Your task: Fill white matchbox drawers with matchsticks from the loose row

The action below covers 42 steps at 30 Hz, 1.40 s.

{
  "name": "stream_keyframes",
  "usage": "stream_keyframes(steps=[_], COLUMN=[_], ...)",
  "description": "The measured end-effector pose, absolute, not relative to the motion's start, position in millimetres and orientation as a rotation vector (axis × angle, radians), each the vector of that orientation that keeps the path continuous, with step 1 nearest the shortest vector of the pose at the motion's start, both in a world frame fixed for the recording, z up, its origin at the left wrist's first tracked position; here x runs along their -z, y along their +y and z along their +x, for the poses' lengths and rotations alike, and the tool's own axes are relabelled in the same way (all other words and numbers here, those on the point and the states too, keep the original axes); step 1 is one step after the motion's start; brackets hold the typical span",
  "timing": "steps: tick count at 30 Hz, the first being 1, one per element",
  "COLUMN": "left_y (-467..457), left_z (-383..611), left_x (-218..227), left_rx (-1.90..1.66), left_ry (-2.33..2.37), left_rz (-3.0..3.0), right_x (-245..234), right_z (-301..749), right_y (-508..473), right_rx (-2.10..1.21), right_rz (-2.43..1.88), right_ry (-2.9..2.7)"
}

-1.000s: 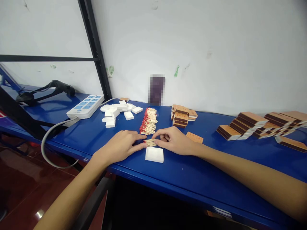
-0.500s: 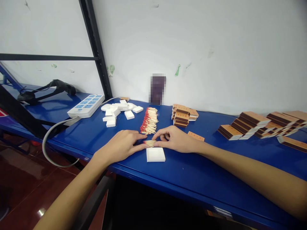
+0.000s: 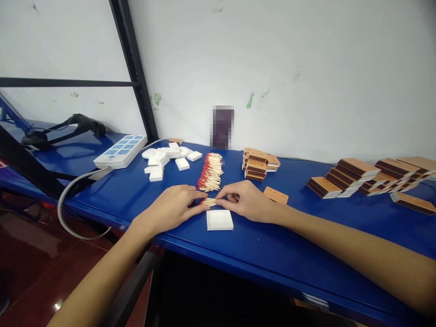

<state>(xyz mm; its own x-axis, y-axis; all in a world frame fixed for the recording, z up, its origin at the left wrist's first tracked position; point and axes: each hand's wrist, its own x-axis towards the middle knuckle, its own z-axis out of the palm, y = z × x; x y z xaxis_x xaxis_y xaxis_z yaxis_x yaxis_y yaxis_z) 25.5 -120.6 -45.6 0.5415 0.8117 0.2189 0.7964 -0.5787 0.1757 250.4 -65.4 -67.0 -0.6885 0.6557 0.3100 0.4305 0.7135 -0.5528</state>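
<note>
A small bunch of red-headed matches (image 3: 209, 201) lies between my two hands, just above the blue tabletop. My left hand (image 3: 175, 203) grips its head end between thumb and fingers. At the pale stick ends, my right hand (image 3: 243, 200) is closed in a pinch, fingertips against the sticks. Directly in front of the bunch sits a white matchbox tray (image 3: 220, 220), apart from both hands. A long heap of loose matches (image 3: 211, 172) stretches away behind the hands, heads to the left.
White trays (image 3: 160, 159) lie piled at the back left near a power strip (image 3: 121, 151). Orange matchboxes (image 3: 256, 164) are stacked behind my right hand, with one flat sleeve (image 3: 275, 195) nearer. More matchboxes (image 3: 354, 175) fill the right side. A black metal post (image 3: 136, 72) rises left.
My right thumb and fingertips have come together at the stick ends, where they were apart before. The left hand has stayed around the head end.
</note>
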Motion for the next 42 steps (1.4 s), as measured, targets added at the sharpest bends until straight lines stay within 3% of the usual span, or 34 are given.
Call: stream_keyframes(steps=[9,23,42], left_y=[-123.0,-122.3,-121.2], left_z=[29.7,30.3,28.8], left_x=[43.6,44.8,46.6], left_rx=[-0.482,-0.441,-0.439], left_ry=[1.385,1.469,1.428], left_rz=[2.699,2.734,2.755], right_x=[70.1,66.4,69.2], right_z=[249.4,250.4,250.1], right_y=[-66.1,-66.4,-63.8], right_rx=[-0.340,-0.491,-0.417], right_rz=[-0.774,-0.777,-0.723], right_ry=[-2.467,-2.493,-2.484])
